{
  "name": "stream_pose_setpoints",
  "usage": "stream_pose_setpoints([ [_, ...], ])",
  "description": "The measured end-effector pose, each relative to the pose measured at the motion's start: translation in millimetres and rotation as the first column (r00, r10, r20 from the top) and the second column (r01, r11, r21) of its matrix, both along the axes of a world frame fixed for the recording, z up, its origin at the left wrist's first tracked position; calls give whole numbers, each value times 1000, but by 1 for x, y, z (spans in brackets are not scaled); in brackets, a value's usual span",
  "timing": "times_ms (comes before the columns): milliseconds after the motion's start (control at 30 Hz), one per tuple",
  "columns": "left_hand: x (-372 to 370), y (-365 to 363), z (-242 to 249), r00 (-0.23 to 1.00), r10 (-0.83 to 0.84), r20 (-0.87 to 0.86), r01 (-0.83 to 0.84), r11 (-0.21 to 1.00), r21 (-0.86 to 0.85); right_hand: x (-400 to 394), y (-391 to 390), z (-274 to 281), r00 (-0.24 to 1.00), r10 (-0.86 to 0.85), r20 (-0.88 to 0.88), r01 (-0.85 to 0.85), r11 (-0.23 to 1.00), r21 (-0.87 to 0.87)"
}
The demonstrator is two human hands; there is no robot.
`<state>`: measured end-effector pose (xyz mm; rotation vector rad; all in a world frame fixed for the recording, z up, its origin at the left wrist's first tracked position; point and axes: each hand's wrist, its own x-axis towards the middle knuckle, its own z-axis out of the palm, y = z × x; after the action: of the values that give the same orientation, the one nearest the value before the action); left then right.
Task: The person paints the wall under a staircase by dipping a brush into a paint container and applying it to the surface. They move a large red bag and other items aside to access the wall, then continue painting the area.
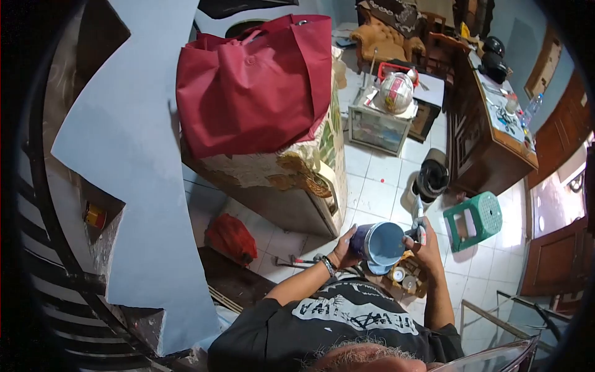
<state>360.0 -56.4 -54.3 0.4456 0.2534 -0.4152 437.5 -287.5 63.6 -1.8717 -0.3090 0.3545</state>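
My left hand (342,253), with a bracelet at the wrist, is wrapped around the side of a paint can (385,243). The can is dark outside, light blue inside, and its opening tilts toward me. On the can's other side, my right hand (424,243) is closed around a paintbrush (418,208), whose pale end points away from me. The thumb of that hand is near the can's rim. Paint marks show on the fingers. Below the can, a box (412,286) on the floor holds several small tins, partly hidden by my body.
A red bag (257,87) stands on a cloth-covered cabinet (266,192) ahead. To the right are a green stool (474,220), a dark bucket (432,177) and a long wooden counter (489,136). A light blue wall edge (142,155) and railing (56,248) run along the left.
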Motion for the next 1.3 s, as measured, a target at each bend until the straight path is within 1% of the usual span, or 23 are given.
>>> stream_pose_setpoints([
  [67, 6, 0, -19, 1000, 10, 12, -11, 995, 103, -2, -8, -7, 998, -44, 48, 44, 999, -1],
  [100, 9, 0, -24, 982, 182, -45, -152, 912, 380, -2, -13, -7, 997, -49, 64, 52, 998, -40],
  [133, 12, 2, -29, 931, 360, -57, -246, 736, 630, -4, -19, -10, 995, -54, 81, 60, 995, -77],
  [167, 21, 11, -41, 767, 597, 237, -496, 317, 808, -4, -24, -21, 993, -95, 63, 100, 991, -85],
  [200, 24, 29, -39, 719, 625, 303, -476, 126, 870, -2, -27, -21, 993, -97, 63, 103, 989, -102],
  [267, 33, 73, -28, 646, 630, 432, -406, -195, 893, -10, -41, -19, 990, -131, 47, 137, 979, -152],
  [333, 44, 100, -19, 614, 590, 524, -376, -365, 852, -16, -54, -27, 968, -179, 178, 207, 966, -156],
  [433, 64, 110, -5, 558, 526, 641, -390, -516, 763, -22, -76, -48, 961, -268, 63, 275, 942, -191],
  [567, 86, 95, -12, 625, 377, 683, -360, -638, 681, -31, -98, -60, 949, -315, 16, 306, 906, -293],
  [633, 90, 108, -60, 773, 264, 576, -398, -504, 766, -32, -111, -80, 941, -301, 154, 335, 896, -291],
  [700, 105, 133, -107, 789, 393, 472, -216, -541, 813, -30, -127, -110, 914, -270, 304, 363, 879, -310],
  [733, 112, 144, -130, 788, 456, 414, -122, -544, 830, -30, -124, -100, 938, -305, 163, 341, 897, -282],
  [767, 103, 123, -77, 736, 488, 470, -200, -506, 839, -28, -123, -92, 954, -283, 101, 301, 899, -317],
  [800, 94, 99, -17, 678, 518, 522, -282, -472, 835, -29, -121, -99, 928, -312, 204, 359, 894, -268],
  [833, 86, 93, -21, 640, 453, 620, -278, -616, 737, -29, -117, -96, 917, -364, 163, 395, 888, -237],
  [900, 61, 89, -25, 810, 203, 550, -232, -751, 618, -25, -115, -89, 928, -325, 180, 365, 889, -276],
  [967, 43, 76, 8, 728, 28, 685, -343, -850, 400, -16, -120, -102, 928, -291, 234, 345, 907, -239],
  [1033, 31, 67, 45, 492, 109, 864, -432, -831, 351, -9, -128, -113, 934, -283, 218, 323, 930, -175],
  [1067, 27, 68, 51, 440, 211, 873, -501, -749, 433, -3, -134, -119, 959, -271, 79, 280, 949, -144],
  [1100, 24, 70, 57, 381, 317, 868, -570, -659, 491, -2, -132, -123, 948, -274, 161, 298, 943, -149],
  [1167, 0, 88, 72, 448, 261, 855, -633, -582, 510, 1, -134, -128, 930, -272, 246, 317, 934, -166],
  [1233, -7, 109, 90, 394, 220, 892, -663, -605, 442, 7, -132, -128, 930, -260, 259, 313, 930, -191],
  [1300, -17, 126, 112, 373, 230, 899, -686, -584, 434, 9, -129, -112, 963, -224, 152, 258, 930, -261],
])
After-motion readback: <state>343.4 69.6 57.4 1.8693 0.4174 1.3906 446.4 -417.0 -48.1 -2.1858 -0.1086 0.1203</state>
